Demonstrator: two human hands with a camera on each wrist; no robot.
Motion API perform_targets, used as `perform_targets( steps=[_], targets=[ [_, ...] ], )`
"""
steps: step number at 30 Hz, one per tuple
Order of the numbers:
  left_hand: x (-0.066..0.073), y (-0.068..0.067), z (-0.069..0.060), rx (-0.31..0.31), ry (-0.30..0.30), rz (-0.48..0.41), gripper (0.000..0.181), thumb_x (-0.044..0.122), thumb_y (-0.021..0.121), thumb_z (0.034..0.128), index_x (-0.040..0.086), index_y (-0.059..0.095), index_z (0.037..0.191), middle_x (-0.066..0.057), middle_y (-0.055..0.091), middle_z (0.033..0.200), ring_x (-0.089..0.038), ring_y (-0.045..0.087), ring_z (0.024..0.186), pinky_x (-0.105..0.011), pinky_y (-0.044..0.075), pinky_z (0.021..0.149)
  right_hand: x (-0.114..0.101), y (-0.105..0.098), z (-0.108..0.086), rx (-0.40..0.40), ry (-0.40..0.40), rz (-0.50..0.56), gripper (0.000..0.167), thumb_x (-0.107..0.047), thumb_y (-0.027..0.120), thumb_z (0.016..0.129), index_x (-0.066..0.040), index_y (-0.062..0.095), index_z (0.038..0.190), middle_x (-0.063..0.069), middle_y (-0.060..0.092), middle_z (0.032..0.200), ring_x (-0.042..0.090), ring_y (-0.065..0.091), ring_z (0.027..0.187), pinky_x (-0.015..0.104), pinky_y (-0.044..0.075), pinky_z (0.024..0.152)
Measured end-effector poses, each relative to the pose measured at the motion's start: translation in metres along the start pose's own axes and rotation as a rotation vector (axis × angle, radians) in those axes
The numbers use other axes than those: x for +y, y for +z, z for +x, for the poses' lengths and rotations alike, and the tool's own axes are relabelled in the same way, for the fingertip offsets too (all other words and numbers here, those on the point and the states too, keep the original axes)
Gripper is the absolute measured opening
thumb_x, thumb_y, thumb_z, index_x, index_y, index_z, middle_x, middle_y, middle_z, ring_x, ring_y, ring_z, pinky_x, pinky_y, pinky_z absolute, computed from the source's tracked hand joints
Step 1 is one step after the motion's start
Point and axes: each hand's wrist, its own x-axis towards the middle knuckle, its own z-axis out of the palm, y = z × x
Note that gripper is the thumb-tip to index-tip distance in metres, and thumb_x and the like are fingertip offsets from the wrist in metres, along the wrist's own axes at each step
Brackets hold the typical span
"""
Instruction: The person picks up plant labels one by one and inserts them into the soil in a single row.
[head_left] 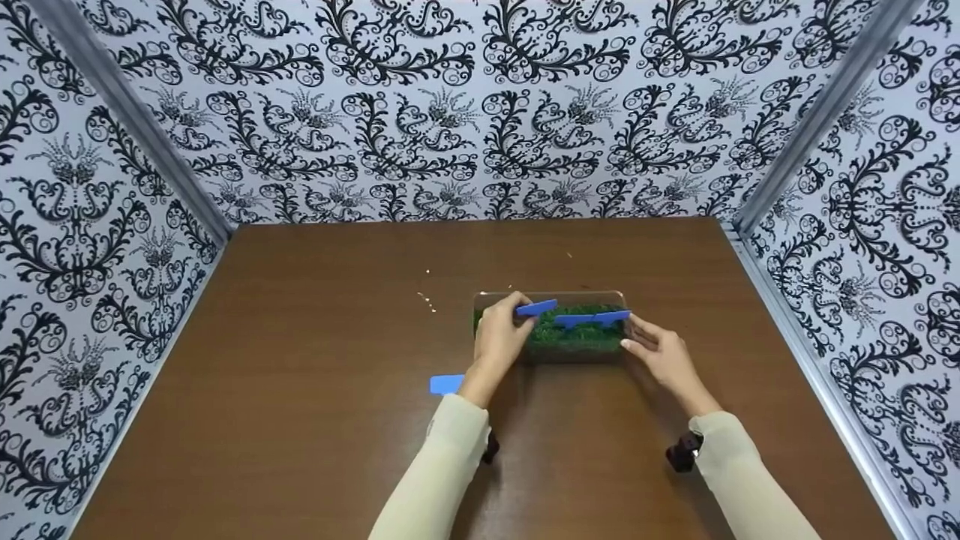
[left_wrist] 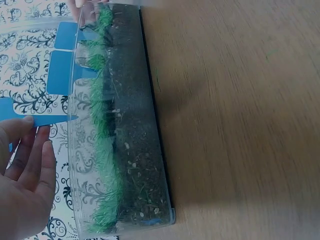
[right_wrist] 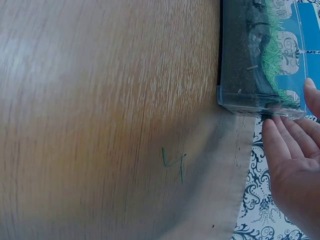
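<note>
A clear plastic planter (head_left: 574, 349) holds dark soil (left_wrist: 137, 135) topped with green grass (left_wrist: 107, 170). My left hand (head_left: 500, 337) pinches a blue plant label (head_left: 537, 307) between thumb and fingers; in the left wrist view its pointed stem is level with the planter's rim. Two more blue plant labels (left_wrist: 60, 72) stand upright in the grass, towards the right end. At that end my right hand (head_left: 666, 360) has its fairly straight fingers against the planter's end wall, with the thumb beside the nearest label.
Another blue plant label (head_left: 446, 385) lies on the brown table (head_left: 300, 390), partly hidden by my left wrist. Small pale crumbs (head_left: 427, 301) are scattered left of the planter. Patterned panels (head_left: 420, 112) enclose the back and sides.
</note>
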Motion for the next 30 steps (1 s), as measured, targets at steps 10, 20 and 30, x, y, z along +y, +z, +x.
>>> perform_targets(
  steps=[10, 20, 30],
  targets=[
    [-0.006, 0.007, 0.006, -0.050, 0.001, 0.069, 0.009, 0.017, 0.074, 0.0905, 0.018, 0.070, 0.099, -0.001, 0.077, 0.102, -0.018, 0.072, 0.085, -0.036, 0.058, 0.076, 0.004, -0.001, 0.002, -0.007, 0.012, -0.094, 0.056, -0.016, 0.063, 0.099, 0.001, 0.042, 0.148, 0.025, 0.050, 0.146, 0.038, 0.053, 0.132, 0.037, 0.047, 0.104],
    [-0.006, 0.009, 0.009, -0.112, -0.033, 0.092, 0.013, 0.018, 0.071, 0.0932, 0.016, 0.070, 0.105, -0.006, 0.076, 0.108, -0.021, 0.073, 0.088, -0.037, 0.060, 0.077, 0.001, -0.001, 0.002, -0.008, 0.015, -0.073, 0.054, -0.012, 0.063, 0.098, 0.002, 0.044, 0.147, 0.024, 0.050, 0.145, 0.037, 0.054, 0.132, 0.037, 0.047, 0.103],
    [-0.010, 0.013, 0.011, -0.113, -0.039, 0.173, 0.008, 0.017, 0.071, 0.0929, 0.016, 0.071, 0.101, -0.005, 0.077, 0.102, -0.025, 0.074, 0.085, -0.040, 0.060, 0.073, 0.001, -0.001, 0.002, 0.000, 0.022, -0.065, 0.054, -0.012, 0.063, 0.098, 0.001, 0.045, 0.146, 0.024, 0.052, 0.144, 0.036, 0.055, 0.131, 0.037, 0.047, 0.103]
  ],
)
